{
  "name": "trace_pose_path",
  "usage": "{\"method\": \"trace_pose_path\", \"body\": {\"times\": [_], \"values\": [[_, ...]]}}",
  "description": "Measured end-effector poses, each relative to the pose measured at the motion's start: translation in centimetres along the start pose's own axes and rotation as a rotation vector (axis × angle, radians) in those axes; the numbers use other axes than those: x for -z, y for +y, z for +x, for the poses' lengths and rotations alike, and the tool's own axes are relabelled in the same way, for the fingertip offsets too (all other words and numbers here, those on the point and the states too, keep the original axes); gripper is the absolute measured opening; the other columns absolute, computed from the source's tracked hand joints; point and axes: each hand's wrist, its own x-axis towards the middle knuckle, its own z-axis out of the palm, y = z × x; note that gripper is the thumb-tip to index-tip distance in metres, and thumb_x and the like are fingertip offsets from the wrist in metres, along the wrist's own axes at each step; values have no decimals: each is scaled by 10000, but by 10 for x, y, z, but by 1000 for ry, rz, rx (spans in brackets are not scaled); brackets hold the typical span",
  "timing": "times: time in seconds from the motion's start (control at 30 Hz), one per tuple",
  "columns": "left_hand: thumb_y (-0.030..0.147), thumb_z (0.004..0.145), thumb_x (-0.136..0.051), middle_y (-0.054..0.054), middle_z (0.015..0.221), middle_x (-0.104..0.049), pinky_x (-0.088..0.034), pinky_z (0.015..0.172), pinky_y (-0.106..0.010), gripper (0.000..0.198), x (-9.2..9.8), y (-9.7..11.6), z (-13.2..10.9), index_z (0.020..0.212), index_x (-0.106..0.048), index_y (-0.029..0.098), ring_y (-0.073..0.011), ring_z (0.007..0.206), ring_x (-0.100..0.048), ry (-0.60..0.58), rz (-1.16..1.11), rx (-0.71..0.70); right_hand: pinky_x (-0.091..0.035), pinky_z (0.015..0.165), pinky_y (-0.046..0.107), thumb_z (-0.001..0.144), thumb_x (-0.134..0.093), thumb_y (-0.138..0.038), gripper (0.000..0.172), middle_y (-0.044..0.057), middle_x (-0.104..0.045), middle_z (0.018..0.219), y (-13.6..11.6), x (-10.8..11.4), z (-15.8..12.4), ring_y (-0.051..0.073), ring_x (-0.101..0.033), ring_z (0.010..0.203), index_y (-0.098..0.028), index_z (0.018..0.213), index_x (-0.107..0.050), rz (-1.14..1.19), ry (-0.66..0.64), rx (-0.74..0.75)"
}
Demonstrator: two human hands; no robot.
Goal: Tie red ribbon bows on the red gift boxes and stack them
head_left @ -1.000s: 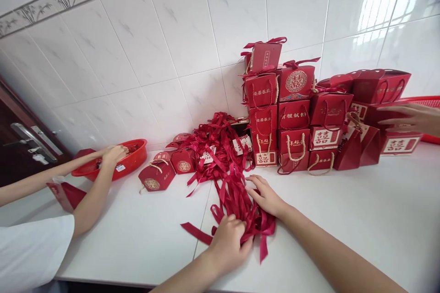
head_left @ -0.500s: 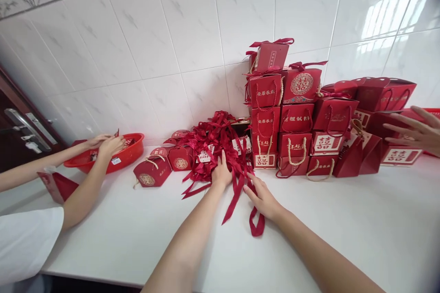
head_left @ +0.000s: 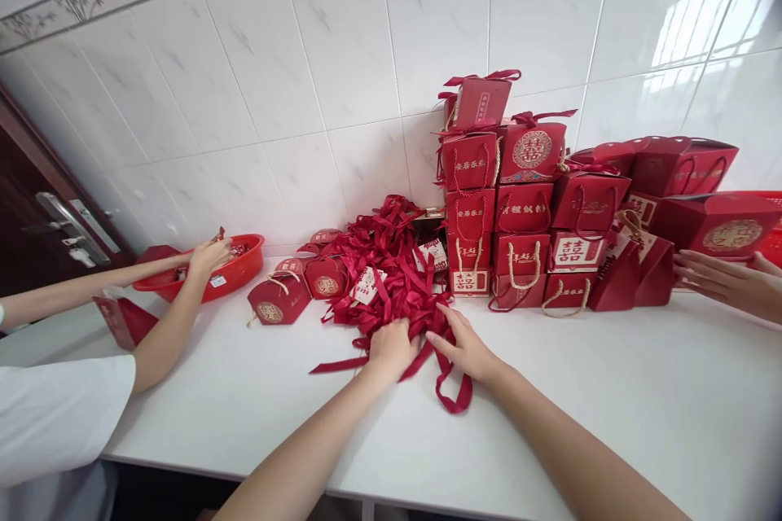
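A tangled heap of red ribbons (head_left: 391, 248) lies on the white table, with white printed tags (head_left: 366, 285) among the strands. At the heap's near edge, my left hand (head_left: 393, 348) has its fingers curled down into the ribbons, closed on some strands; the fingertips are hidden. Just right of it, my right hand (head_left: 469, 350) rests against the ribbons with thumb and index finger apart. A ribbon loop (head_left: 453, 403) hangs out below that hand onto the table. Small red gift boxes (head_left: 282, 297) stand left of the heap.
Red gift boxes (head_left: 526, 207) with rope handles are stacked against the tiled wall, right of the heap. At left, another person's hands (head_left: 208, 254) work over a red plastic basket (head_left: 244, 266). A person's hand (head_left: 727, 283) touches boxes at far right.
My left hand has drawn back toward me, and its fingers have curled into the ribbons. My right hand has barely moved. The far-right person's hand has come down to the boxes.
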Motion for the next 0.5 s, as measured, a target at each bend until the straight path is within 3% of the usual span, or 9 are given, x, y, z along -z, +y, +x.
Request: {"method": "trace_pose_path", "body": {"times": [0.13,0.2,0.27,0.33,0.4,0.5], "values": [[404,776,-593,-104,852,-718,-512,700,-385,226,6,-8,-43,807,-644,186,-301,799,-686,-26,-45,-177,-275,1130,486,628,-771,-560,1088,164,-269,1509,-8,2,-7,318,-238,1420,-227,1505,-220,62,-193,102],[352,740,-621,-94,852,-709,-518,722,-371,176,7,-12,-52,806,-640,190,-283,810,-677,-25,-94,-281,-225,1148,498,508,-848,-528,1267,174,-119,1560,-13,0,-11,343,-111,1453,-228,1521,-150,78,-307,125],[287,738,-605,-88,903,-700,-518,785,-356,157,7,-14,-54,856,-642,192,-261,865,-662,-23,-148,-388,-194,1158,495,430,-892,-478,1363,173,-63,1574,-20,-3,-15,347,-76,1457,-233,1525,-118,130,-396,147],[255,762,-569,-79,991,-690,-512,850,-346,209,6,-15,-51,952,-641,202,-242,938,-644,-36,-200,-493,-226,1154,471,445,-900,-426,1325,164,-179,1555,-28,-9,-18,317,-196,1439,-242,1516,-141,257,-428,170],[257,803,-531,-79,1121,-659,-502,903,-351,292,5,-16,-48,1082,-610,216,-235,1037,-614,-44,-243,-565,-302,1128,443,483,-896,-382,1199,143,-385,1464,-36,-14,-19,281,-386,1354,-238,1478,-242,417,-385,162],[265,804,-545,-138,1300,-547,-418,1023,-472,469,1,-17,-47,1265,-495,198,-303,1224,-501,-6,-266,-572,-391,1069,426,518,-887,-350,921,105,-573,1295,-45,-20,-19,264,-544,1210,-219,1316,-447,606,-279,92]]}}
